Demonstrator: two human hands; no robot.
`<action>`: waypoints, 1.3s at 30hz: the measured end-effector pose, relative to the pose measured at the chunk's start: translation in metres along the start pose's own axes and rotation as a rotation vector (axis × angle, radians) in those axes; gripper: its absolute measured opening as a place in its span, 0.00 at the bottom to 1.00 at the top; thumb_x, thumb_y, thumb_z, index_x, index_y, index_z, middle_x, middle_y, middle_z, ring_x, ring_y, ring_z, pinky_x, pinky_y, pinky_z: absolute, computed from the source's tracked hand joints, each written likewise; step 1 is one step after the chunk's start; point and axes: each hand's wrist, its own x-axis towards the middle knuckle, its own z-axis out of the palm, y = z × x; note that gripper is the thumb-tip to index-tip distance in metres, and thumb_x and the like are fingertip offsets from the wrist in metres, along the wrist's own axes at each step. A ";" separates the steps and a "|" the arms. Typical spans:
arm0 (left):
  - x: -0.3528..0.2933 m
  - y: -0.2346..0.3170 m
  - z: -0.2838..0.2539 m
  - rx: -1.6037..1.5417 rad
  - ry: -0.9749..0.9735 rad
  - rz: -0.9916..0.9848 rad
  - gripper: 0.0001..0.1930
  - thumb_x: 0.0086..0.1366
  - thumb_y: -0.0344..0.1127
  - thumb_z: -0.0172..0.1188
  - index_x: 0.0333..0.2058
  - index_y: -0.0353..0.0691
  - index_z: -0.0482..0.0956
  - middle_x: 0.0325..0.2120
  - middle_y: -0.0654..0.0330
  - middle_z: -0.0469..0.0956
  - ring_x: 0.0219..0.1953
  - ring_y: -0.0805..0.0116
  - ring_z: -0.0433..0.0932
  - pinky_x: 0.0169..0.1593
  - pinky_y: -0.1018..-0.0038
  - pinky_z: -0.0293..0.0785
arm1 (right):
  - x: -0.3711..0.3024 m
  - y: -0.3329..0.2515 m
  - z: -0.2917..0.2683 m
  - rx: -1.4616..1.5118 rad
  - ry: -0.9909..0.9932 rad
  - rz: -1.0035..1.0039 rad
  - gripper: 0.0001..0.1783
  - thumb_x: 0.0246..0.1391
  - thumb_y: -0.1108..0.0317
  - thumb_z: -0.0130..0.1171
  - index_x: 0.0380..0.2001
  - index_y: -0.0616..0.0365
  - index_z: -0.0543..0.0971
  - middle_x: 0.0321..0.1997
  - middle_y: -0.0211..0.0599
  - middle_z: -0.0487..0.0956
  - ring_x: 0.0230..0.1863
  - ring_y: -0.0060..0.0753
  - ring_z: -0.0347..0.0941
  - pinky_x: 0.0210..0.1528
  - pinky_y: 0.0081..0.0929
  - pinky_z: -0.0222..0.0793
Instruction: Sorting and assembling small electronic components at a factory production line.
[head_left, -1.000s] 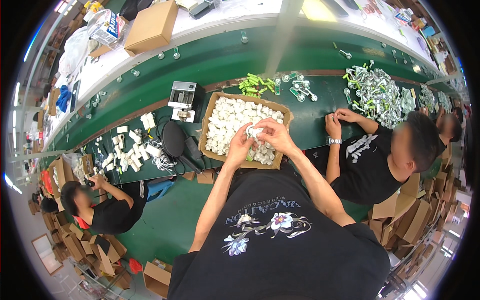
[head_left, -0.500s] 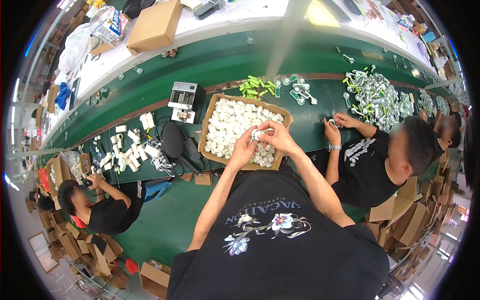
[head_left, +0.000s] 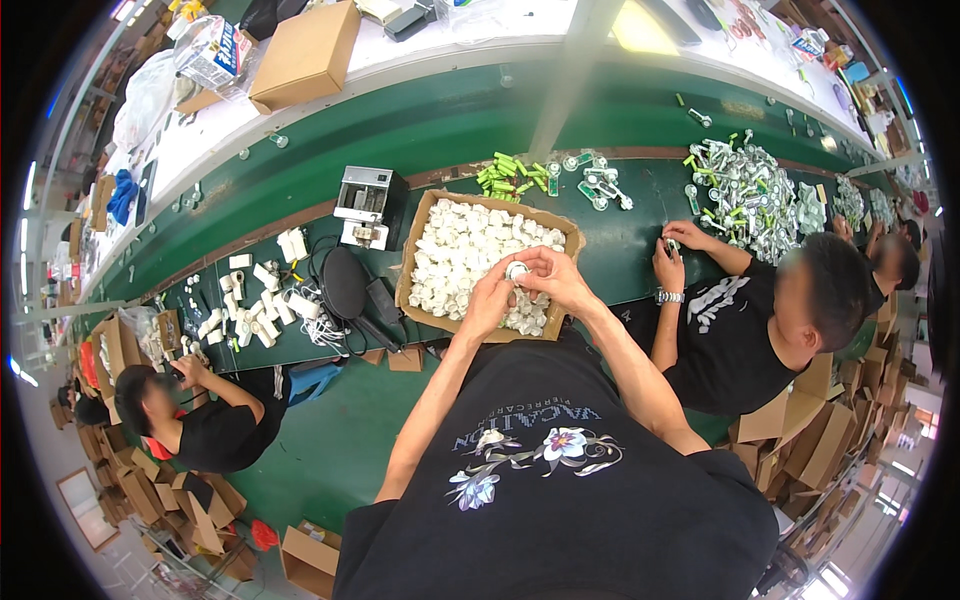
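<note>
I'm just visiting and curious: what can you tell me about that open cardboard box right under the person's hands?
The cardboard box is a shallow, open-topped brown tray, roughly rectangular, lying flat and slightly askew on the green work surface. It is nearly full of small white parts heaped loosely. The left hand and right hand meet over its near right part, holding one small white piece between them. A black pouch lies beside its left wall.

Factory assembly line, green conveyor belt [head_left: 450,120], cartons [head_left: 310,560]
</note>
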 end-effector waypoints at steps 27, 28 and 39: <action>-0.003 0.000 0.012 0.491 0.162 0.082 0.37 0.74 0.69 0.56 0.62 0.38 0.77 0.20 0.50 0.82 0.29 0.47 0.86 0.35 0.54 0.77 | -0.004 0.026 0.006 0.027 -0.035 -0.066 0.21 0.66 0.75 0.63 0.61 0.66 0.77 0.42 0.34 0.84 0.38 0.22 0.80 0.39 0.26 0.79; -0.004 0.001 0.012 0.491 0.162 0.082 0.37 0.74 0.69 0.56 0.62 0.38 0.77 0.20 0.50 0.82 0.29 0.47 0.86 0.35 0.54 0.77 | -0.003 0.026 0.006 0.027 -0.035 -0.066 0.21 0.66 0.75 0.63 0.61 0.66 0.77 0.42 0.34 0.84 0.38 0.22 0.80 0.39 0.26 0.79; 0.000 -0.010 0.013 0.511 0.222 0.087 0.35 0.81 0.67 0.40 0.58 0.38 0.79 0.23 0.48 0.85 0.32 0.49 0.88 0.38 0.56 0.79 | -0.010 0.022 0.032 -0.024 0.141 -0.169 0.17 0.69 0.74 0.63 0.58 0.66 0.77 0.41 0.35 0.84 0.35 0.22 0.81 0.33 0.25 0.79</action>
